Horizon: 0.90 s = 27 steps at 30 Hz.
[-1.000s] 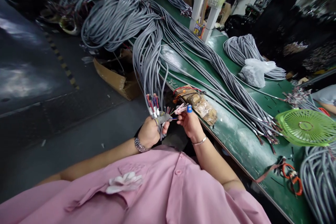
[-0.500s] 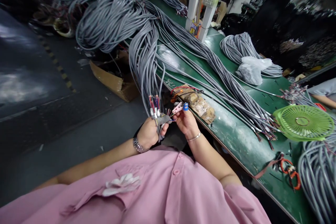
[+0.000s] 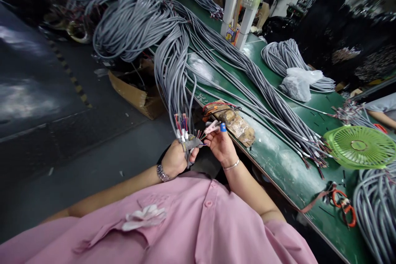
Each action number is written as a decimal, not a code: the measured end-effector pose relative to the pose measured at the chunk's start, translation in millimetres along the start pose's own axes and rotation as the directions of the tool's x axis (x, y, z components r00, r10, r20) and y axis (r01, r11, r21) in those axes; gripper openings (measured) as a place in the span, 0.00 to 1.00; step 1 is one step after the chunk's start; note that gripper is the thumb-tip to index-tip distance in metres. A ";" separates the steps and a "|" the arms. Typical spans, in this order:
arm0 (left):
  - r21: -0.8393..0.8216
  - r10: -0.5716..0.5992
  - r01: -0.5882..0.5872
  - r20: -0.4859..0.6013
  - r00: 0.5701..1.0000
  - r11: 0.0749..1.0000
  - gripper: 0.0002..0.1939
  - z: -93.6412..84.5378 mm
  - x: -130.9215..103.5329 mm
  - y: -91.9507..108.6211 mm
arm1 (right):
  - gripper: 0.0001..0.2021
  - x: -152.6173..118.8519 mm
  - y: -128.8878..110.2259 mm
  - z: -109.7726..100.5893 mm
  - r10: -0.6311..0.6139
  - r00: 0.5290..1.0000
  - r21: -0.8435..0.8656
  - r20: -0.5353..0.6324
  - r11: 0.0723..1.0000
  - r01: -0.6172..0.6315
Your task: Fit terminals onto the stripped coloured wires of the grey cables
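My left hand (image 3: 176, 157) is closed around the ends of several grey cables, with grey covering on its thumb or fingertip. White-sleeved cable ends (image 3: 182, 134) with red, blue and white wires stand up beyond it. Thin coloured wires (image 3: 200, 135) fan out from a cable end in that grip, toward the right. My right hand (image 3: 221, 148) is closed at the fingertips on these thin wires. A blue band (image 3: 223, 127) wraps one of its fingers. By the fingertips is a pale pink piece (image 3: 211, 127); whether it is a tool or a finger covering I cannot tell.
Grey cable bundles (image 3: 133, 29) hang over the green table (image 3: 278, 165). A taped wooden block (image 3: 238, 126) lies at its edge. Farther right are a green fan (image 3: 360, 146), orange-handled scissors (image 3: 343, 206) and a coworker's arm (image 3: 380, 117). A cardboard box (image 3: 133, 95) stands on the floor.
The right hand has shifted slightly to the right, and its wrist has turned a little. My left hand keeps its grip on the cables. The whole view has moved slightly.
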<state>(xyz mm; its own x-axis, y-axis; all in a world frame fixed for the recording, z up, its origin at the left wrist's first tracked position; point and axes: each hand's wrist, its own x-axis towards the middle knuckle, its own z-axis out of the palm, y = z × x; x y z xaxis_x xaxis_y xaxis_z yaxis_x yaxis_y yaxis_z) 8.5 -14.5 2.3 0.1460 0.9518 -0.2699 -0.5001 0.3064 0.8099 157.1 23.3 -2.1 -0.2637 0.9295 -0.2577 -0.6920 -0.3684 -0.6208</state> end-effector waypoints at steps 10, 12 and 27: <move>-0.041 0.057 -0.059 -0.057 0.997 0.997 0.09 6.1 3.2 1.0 | 0.18 -1.8 -0.6 5.6 -0.094 0.994 -0.108 -0.055 0.990 0.087; -0.031 0.067 -0.069 -0.067 0.996 0.997 0.10 8.2 5.5 0.1 | 0.19 1.3 -1.7 4.6 -0.062 0.997 -0.095 -0.056 0.994 0.057; 0.008 0.025 -0.024 -0.140 0.990 1.000 0.11 13.3 9.6 -0.7 | 0.15 11.6 7.3 7.3 -0.122 0.977 0.021 -0.178 0.992 0.127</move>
<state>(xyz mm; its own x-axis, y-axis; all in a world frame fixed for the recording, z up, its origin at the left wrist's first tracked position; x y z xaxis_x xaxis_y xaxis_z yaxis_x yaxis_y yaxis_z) 21.6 -5.4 6.1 0.0129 0.9475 -0.3195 -0.4971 0.2834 0.8201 144.1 31.5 -4.2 -0.0541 0.9500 -0.3076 -0.7342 -0.2466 -0.6325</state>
